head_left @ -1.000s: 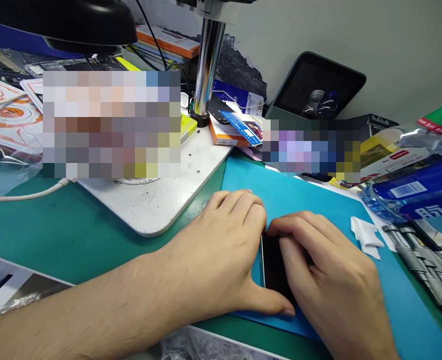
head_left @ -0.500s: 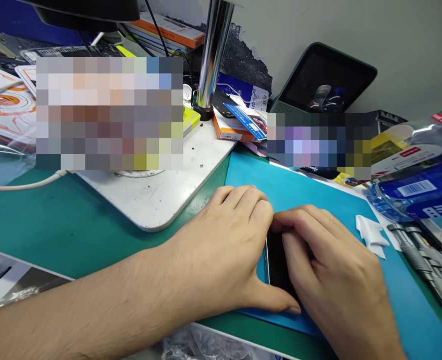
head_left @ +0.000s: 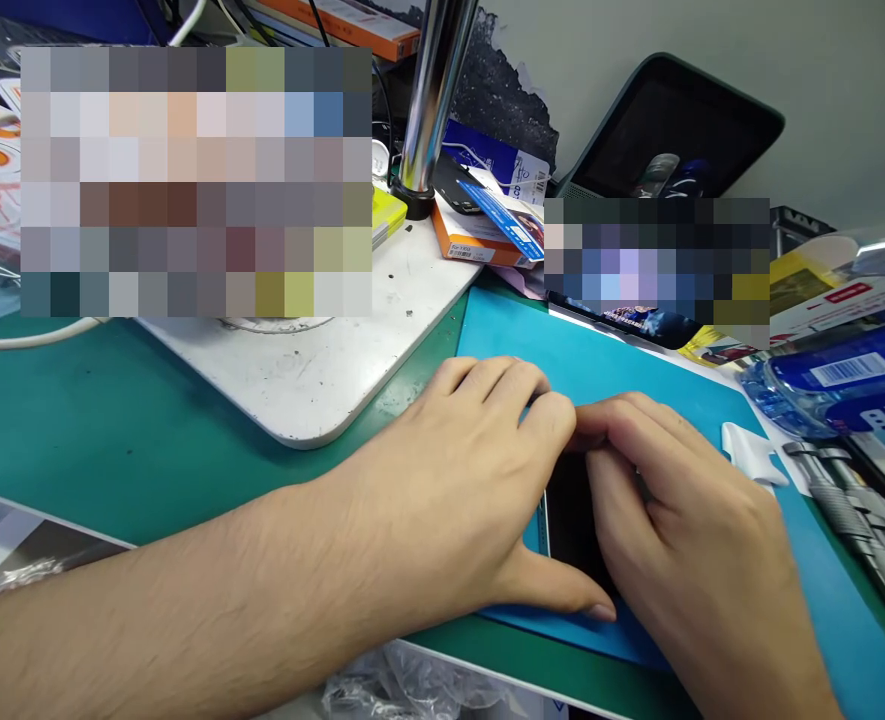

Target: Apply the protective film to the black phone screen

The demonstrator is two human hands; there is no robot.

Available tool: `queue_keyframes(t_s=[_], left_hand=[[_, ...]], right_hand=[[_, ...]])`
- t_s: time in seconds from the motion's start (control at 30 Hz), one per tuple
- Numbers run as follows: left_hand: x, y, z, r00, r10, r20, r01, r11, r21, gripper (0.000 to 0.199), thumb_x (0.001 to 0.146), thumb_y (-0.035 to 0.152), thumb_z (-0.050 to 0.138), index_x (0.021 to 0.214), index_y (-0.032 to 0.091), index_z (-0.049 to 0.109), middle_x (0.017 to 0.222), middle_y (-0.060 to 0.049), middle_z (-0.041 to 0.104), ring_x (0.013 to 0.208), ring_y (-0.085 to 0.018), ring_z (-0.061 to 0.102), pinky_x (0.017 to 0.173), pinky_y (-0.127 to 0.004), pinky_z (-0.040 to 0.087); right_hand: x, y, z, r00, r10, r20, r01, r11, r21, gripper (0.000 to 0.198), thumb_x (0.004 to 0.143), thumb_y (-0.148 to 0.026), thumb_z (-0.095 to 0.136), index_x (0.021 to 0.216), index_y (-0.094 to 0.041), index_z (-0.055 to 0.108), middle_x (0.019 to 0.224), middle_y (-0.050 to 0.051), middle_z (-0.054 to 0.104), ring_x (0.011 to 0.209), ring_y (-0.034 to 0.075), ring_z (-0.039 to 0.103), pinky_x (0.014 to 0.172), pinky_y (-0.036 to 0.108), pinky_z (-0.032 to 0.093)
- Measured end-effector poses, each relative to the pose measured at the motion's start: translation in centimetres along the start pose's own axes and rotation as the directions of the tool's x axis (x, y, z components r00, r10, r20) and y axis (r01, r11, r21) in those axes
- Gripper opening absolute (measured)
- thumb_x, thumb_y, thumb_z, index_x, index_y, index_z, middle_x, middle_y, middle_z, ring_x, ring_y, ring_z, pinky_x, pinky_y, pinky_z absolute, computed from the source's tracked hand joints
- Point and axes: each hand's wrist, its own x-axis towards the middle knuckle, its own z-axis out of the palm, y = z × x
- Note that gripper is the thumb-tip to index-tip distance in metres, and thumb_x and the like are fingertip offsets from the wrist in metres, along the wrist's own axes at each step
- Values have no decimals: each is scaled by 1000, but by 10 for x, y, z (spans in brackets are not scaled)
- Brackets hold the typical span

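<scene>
A dark-screened smartphone [head_left: 573, 520] lies flat on the blue mat, largely covered by both hands. My left hand [head_left: 479, 480] spans it from the left, the fingers curled over its far end and the thumb stretched across its near end. Close by, my right hand [head_left: 682, 510] is bent over the phone's right side. Its thumb and index finger are pinched together near the far end and meet the left index finger. Whatever lies in that pinch is hidden.
On the blue mat [head_left: 509, 325] a crumpled white wipe [head_left: 753, 455] lies to the right. Beyond it are screwdrivers [head_left: 854, 525] and a blue-labelled bottle [head_left: 832, 380]. A white stand base [head_left: 314, 400] with a metal pole [head_left: 431, 110] stands at left; a tablet-like screen [head_left: 682, 125] leans behind.
The camera view has shifted a little, so the hands and phone appear slightly further right. My left index finger is now more bent and parted from its neighbour. The grip looks otherwise alike.
</scene>
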Motion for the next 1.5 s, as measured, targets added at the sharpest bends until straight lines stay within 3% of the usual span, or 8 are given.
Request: queue_keyframes(t_s=[0.63,1.07,1.5], left_hand=[[0,6,-1,998,32,52,-39,990,139,76,84,76,74,119,10,60,127,-19,63,123,-39,58,106,-53,43],[1,5,-1,997,46,63,-54,991,123,76,84,76,74,120,11,61,121,-16,64,117,-38,59,106,-55,43],[0,6,0,997,49,57,-55,992,117,77,82,76,76,120,11,62,123,-17,64,122,-39,59,109,-56,43]], right_hand=[[3,4,2,999,13,32,-14,1000,20,25,94,-6,43,85,-28,51,80,2,62,74,23,60,68,38,46],[11,0,1,995,66,69,-68,997,35,27,88,-3,43,82,-27,54,78,1,62,73,20,59,65,34,44],[11,-2,2,989,112,101,-120,990,76,24,95,-8,40,82,-26,50,81,1,60,74,20,55,68,33,41]])
